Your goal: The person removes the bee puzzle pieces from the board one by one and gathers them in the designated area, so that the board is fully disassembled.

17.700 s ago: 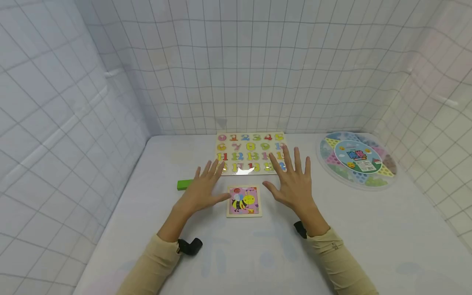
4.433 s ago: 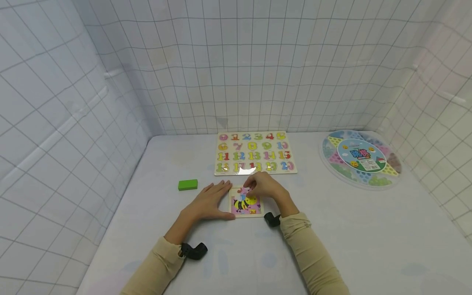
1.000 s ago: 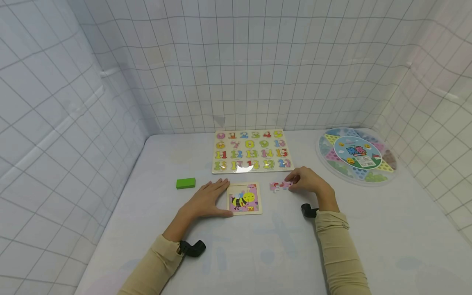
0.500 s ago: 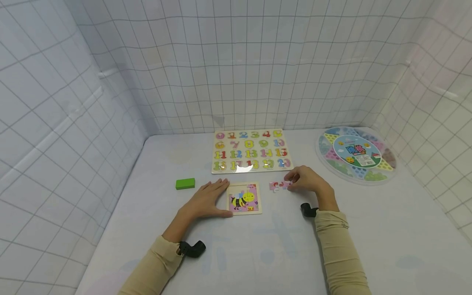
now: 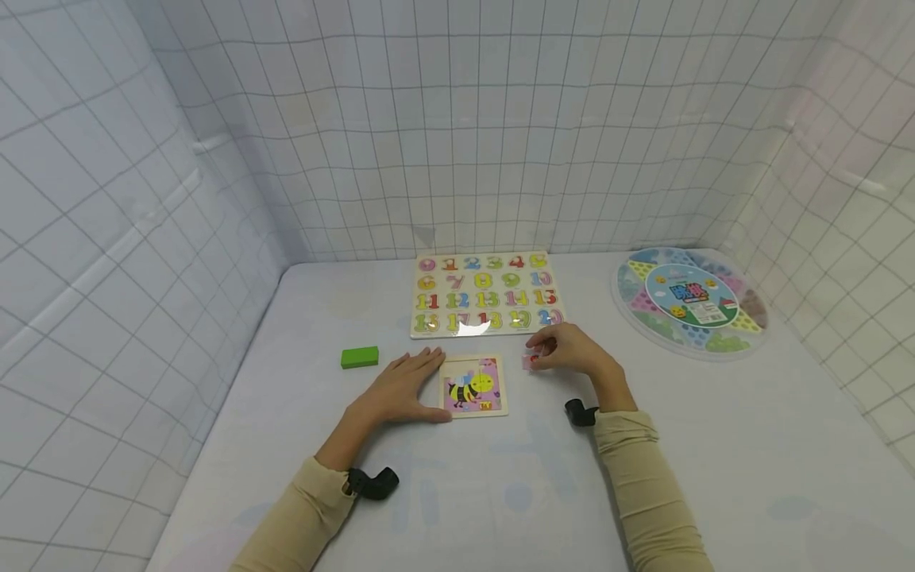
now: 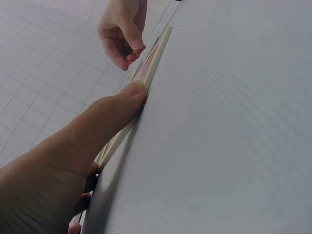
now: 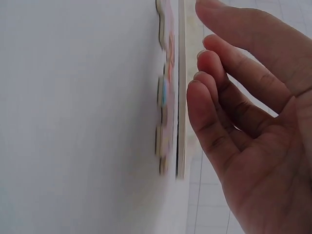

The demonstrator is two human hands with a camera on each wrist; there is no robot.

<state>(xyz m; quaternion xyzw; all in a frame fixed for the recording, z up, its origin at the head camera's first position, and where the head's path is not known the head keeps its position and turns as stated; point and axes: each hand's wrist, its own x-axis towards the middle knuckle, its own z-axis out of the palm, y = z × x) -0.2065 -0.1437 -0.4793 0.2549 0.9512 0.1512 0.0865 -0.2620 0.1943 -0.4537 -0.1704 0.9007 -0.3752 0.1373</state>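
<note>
A small square bee puzzle (image 5: 475,394) lies flat in its wooden frame, with bare wood along its upper left. My left hand (image 5: 397,391) rests at its left side, fingers extended, thumb (image 6: 124,102) touching the frame's near edge. To the right of the frame, my right hand (image 5: 569,351) hovers just over pink jigsaw pieces (image 5: 528,362), which it partly hides from above. In the right wrist view these pieces (image 7: 165,122) lie on the table, apart from the loosely bent fingers (image 7: 207,112). Nothing shows between that thumb and the fingers.
Behind the bee puzzle lies a number board (image 5: 486,294) with colourful numerals. A round, colourful game board (image 5: 689,302) sits at the back right. Left of my left hand is a green block (image 5: 360,357). White gridded cloth walls (image 5: 457,143) enclose the table.
Pieces from the bee puzzle's upper left now lie to its right. In the last half second my right hand has let go of one and shifted left over them. My left hand stays put.
</note>
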